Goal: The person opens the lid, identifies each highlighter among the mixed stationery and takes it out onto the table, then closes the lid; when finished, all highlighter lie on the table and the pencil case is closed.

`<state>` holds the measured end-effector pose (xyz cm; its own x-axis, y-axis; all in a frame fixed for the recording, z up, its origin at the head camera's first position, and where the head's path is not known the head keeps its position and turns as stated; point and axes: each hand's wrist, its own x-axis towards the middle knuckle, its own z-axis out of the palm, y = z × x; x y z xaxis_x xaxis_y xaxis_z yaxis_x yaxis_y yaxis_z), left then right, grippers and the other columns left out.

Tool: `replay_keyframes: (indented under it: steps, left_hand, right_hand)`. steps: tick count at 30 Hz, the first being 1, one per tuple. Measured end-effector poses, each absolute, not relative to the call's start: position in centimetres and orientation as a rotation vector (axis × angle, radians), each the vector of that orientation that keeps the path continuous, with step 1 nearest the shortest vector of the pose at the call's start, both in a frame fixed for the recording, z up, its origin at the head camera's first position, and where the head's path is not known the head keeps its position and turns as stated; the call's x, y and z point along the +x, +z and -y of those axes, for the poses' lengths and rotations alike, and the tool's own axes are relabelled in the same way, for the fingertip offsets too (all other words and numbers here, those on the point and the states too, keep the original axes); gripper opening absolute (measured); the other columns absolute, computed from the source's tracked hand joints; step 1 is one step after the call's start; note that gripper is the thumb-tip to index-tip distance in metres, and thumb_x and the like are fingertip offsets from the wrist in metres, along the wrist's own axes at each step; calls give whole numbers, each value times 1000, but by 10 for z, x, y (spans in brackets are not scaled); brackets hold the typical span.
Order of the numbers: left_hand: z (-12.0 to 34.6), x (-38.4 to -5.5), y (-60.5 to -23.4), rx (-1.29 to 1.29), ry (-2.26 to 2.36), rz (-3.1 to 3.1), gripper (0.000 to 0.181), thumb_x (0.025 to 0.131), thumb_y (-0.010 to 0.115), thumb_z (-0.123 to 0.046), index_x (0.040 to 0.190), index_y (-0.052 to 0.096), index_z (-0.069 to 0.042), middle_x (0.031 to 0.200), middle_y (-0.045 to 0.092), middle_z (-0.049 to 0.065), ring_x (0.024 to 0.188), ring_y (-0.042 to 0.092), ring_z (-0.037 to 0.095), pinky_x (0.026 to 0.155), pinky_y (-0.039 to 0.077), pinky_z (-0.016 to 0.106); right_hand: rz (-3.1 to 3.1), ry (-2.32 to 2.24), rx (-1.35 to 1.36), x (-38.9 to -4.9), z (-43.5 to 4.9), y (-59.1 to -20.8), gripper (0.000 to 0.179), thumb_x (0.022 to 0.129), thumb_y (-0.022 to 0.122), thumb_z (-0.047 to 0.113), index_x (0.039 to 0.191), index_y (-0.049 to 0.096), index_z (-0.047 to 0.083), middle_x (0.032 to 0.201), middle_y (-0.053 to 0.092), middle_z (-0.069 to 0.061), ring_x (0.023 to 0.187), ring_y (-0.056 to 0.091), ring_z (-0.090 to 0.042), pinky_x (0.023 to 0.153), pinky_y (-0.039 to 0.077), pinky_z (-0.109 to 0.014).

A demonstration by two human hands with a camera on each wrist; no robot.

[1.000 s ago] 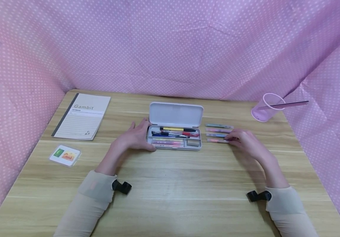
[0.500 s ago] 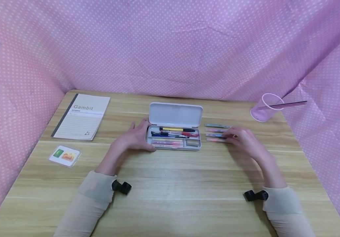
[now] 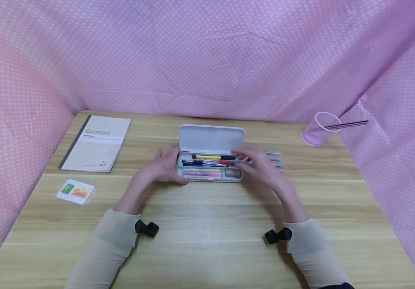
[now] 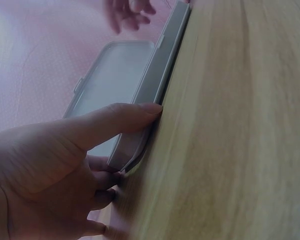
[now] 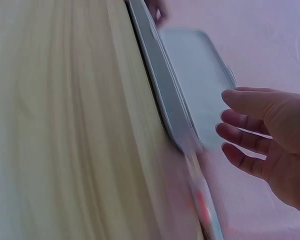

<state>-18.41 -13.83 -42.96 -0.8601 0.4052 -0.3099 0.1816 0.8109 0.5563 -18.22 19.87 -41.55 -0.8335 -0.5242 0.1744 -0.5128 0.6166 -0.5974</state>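
Observation:
An open white pencil case [image 3: 211, 138] lies on the table with a yellow-and-black pen [image 3: 209, 157] and several other pens inside. My left hand [image 3: 160, 168] holds its left end, thumb on the front wall and fingers round the side, as the left wrist view confirms. Over the case's right end hovers my right hand [image 3: 263, 168]. Its fingers are loosely bent with nothing between them in the right wrist view. A row of pastel pens, with a green one [image 3: 274, 153] and a blue one [image 3: 278, 164], is partly hidden behind that hand.
A notebook [image 3: 97, 144] and a small clear-edged card case [image 3: 76, 192] lie at the left. A tilted pink cup [image 3: 317, 134] with thin dark sticks [image 3: 352, 125] is at the back right. Pink dotted cloth [image 3: 207, 60] hangs behind the table.
My right hand has left the row of pastel pens and moved left to the case's right end. The pens stay on the table. My left hand keeps its hold on the pencil case.

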Motion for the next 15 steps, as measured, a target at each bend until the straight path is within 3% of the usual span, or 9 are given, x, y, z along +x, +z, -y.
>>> replay_keyframes:
  steps: [8,15]
  left_hand:
    - [136,-186,-429,452,767,-2574,97,75,86,-41,148,34,-4,169,18,22,159,22,39,131,-6,62]
    - [139,-185,-430,437,762,-2575,98,75,85,-41,149,34,-3,166,23,21,157,25,39,131,-6,61]
  right_hand:
    - [-2734,-1060,-975,-175,-154,-421,47,92,76,15,138,63,12,123,72,-11,111,68,-23,96,60,-44]
    - [-2784,-872,-1065,-168,-137,-424,47,92,77,23,137,64,14,121,72,-5,109,67,-19,97,58,-42]
